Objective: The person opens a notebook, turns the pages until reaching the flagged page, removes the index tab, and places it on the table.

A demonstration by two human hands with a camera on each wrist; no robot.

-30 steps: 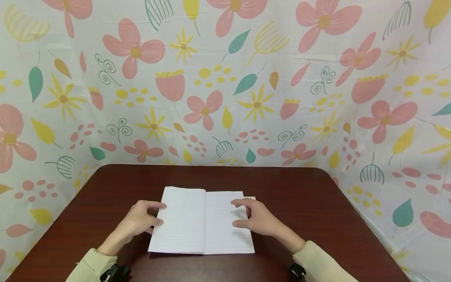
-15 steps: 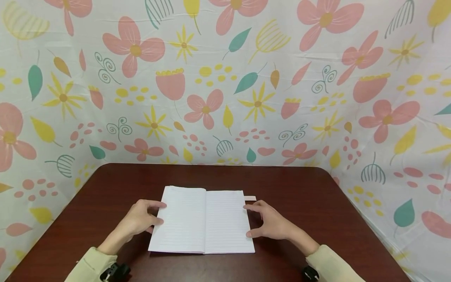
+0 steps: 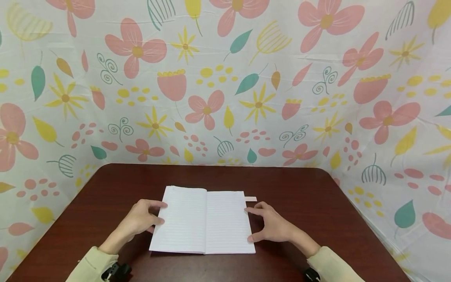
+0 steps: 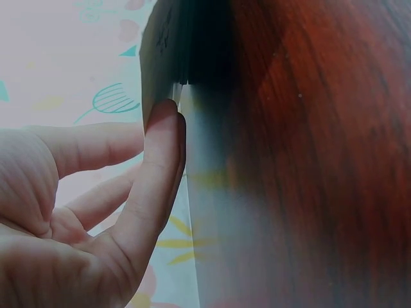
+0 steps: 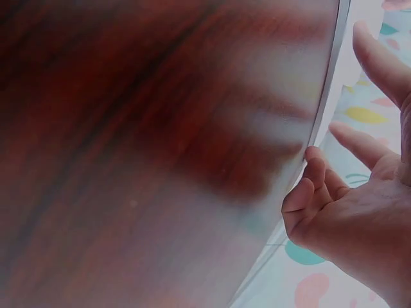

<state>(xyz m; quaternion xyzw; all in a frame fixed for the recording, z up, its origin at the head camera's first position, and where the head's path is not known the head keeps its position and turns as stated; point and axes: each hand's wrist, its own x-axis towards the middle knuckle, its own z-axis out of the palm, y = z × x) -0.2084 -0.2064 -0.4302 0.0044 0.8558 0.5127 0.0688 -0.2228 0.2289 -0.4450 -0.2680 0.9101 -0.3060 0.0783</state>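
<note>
An open lined notebook (image 3: 225, 223) lies on the brown table, both blank pages facing up. My left hand (image 3: 137, 218) grips the left edge, thumb and index finger at the page side. In the left wrist view, that hand's fingers (image 4: 154, 167) reach beneath the notebook's cover (image 4: 160, 58), which is raised a little off the table. Along the right edge rests my right hand (image 3: 273, 225), thumb and index finger spread and touching the page's margin. The right wrist view shows its other fingers (image 5: 311, 186) bent against the notebook's edge (image 5: 329, 83).
A small white tab (image 3: 251, 199) sticks out from the notebook's upper right side. The dark brown table (image 3: 218, 178) has rounded far corners. A flowered cloth (image 3: 225, 78) hangs behind and beside it. Light sleeves (image 3: 334, 266) and black wrist cameras (image 3: 115, 272) are on both arms.
My right hand has moved right, from above the right page to its outer edge, uncovering the white tab. The left hand keeps its place on the left edge.
</note>
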